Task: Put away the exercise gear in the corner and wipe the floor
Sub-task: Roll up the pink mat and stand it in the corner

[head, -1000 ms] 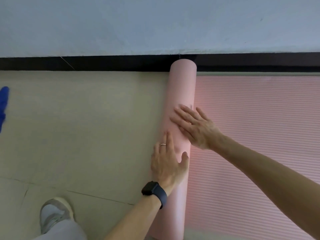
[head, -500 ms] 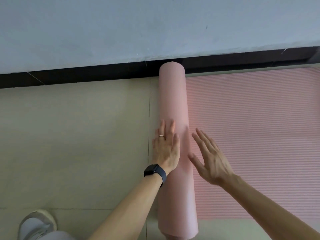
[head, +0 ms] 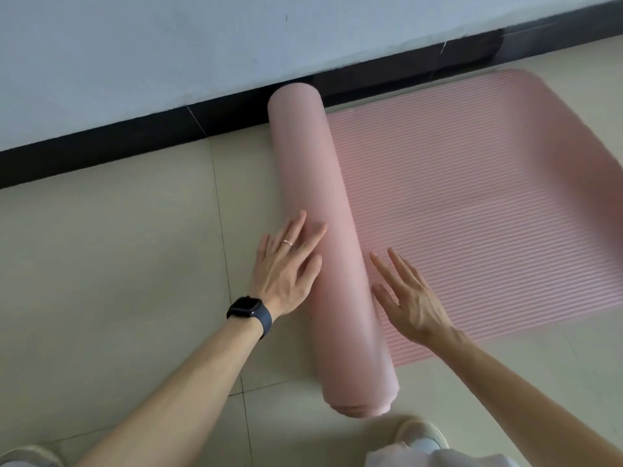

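At the bottom edge you see the toes of your two shoes on the floor [head: 118, 264], the left shoe [head: 25, 457] in the corner of the picture and the right shoe [head: 419, 433] just in front of the near end of the roll. Your two bare forearms reach forward from there. On your left wrist there is a dark watch [head: 250, 311] with a dark band. Your left hand [head: 286, 267] lies flat and open on the left side of the rolled part [head: 323, 237] of the pink mat, with the fingers spread and a thin ring [head: 287, 242] on one finger; it holds nothing, it only presses on the roll. Your right hand [head: 409, 298] is also open with the fingers wide, on the right side of the roll, above the flat part of the mat [head: 488, 214]; I cannot tell if it touches the mat or the roll. The roll is a long pink cylinder that lies on the pale floor tiles, from near your right shoe to the wall. The part of the mat that is not rolled lies flat to the right of the roll and shows fine ribs. The far end of the roll is very near the black baseboard [head: 135, 146], and above it stands the light grey wall [head: 202, 45].
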The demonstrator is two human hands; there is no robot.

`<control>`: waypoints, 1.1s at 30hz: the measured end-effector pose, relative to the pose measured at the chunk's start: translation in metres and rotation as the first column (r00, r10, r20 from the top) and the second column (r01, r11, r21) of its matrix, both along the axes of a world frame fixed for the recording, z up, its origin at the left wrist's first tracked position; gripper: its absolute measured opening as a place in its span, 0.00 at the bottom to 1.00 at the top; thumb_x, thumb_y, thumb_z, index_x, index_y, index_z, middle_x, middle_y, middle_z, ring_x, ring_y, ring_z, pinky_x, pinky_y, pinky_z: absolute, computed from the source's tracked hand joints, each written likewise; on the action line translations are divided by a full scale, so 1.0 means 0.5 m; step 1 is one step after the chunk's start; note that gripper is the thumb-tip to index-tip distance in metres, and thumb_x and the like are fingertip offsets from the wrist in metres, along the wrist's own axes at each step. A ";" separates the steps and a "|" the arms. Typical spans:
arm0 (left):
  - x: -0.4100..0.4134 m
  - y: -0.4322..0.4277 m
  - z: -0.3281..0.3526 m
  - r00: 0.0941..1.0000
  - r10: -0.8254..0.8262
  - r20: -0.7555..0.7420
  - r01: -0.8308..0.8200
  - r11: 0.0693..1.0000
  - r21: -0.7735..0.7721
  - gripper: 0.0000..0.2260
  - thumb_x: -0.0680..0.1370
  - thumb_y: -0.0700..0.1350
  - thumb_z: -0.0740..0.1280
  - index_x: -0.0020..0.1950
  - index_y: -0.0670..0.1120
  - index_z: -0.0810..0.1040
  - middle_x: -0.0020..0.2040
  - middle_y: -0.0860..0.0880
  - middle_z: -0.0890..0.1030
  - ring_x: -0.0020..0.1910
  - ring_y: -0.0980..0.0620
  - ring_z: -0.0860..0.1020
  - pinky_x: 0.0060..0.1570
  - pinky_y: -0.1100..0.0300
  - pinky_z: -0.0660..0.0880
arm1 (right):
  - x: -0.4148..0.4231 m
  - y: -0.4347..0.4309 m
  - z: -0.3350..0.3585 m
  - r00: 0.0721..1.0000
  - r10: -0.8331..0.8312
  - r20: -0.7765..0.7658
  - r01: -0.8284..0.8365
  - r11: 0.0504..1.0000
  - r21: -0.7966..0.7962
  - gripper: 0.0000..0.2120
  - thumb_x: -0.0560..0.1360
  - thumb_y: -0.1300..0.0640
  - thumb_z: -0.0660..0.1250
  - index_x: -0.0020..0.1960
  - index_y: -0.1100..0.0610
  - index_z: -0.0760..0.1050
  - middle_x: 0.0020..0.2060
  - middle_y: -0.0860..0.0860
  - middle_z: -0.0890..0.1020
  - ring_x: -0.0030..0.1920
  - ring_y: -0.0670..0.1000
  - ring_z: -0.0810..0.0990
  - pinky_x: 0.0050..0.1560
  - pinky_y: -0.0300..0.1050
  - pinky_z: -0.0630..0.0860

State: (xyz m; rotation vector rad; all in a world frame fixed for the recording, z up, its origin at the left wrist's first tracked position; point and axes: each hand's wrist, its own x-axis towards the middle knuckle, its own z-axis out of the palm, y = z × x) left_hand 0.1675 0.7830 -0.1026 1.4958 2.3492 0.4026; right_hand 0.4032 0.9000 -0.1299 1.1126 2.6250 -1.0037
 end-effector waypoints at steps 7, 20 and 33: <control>0.101 0.115 -0.005 0.962 -0.023 -0.274 0.014 0.999 -0.036 0.24 0.81 0.57 0.49 0.78 0.63 0.58 0.81 0.55 0.52 0.80 0.46 0.48 0.74 0.33 0.40 | 0.048 -0.066 0.063 0.921 -0.269 -0.284 0.277 0.961 -0.012 0.31 0.80 0.36 0.54 0.78 0.49 0.60 0.78 0.45 0.61 0.78 0.45 0.55 0.76 0.49 0.60; 0.206 0.282 0.027 0.946 -0.321 -0.051 0.324 0.919 0.224 0.24 0.78 0.51 0.59 0.75 0.53 0.69 0.79 0.51 0.63 0.80 0.50 0.53 0.76 0.41 0.49 | 0.171 0.065 0.097 0.959 -0.282 0.024 0.276 0.912 -0.303 0.53 0.63 0.26 0.69 0.79 0.37 0.45 0.77 0.37 0.56 0.74 0.45 0.63 0.70 0.45 0.65; 0.363 0.503 0.017 0.862 -0.450 -0.233 0.451 0.891 -0.051 0.19 0.79 0.55 0.53 0.60 0.57 0.81 0.70 0.54 0.74 0.76 0.54 0.60 0.75 0.38 0.42 | 0.274 0.015 0.114 0.711 -0.638 -0.295 0.701 0.677 0.224 0.34 0.73 0.33 0.62 0.71 0.53 0.72 0.71 0.49 0.72 0.74 0.55 0.66 0.71 0.54 0.65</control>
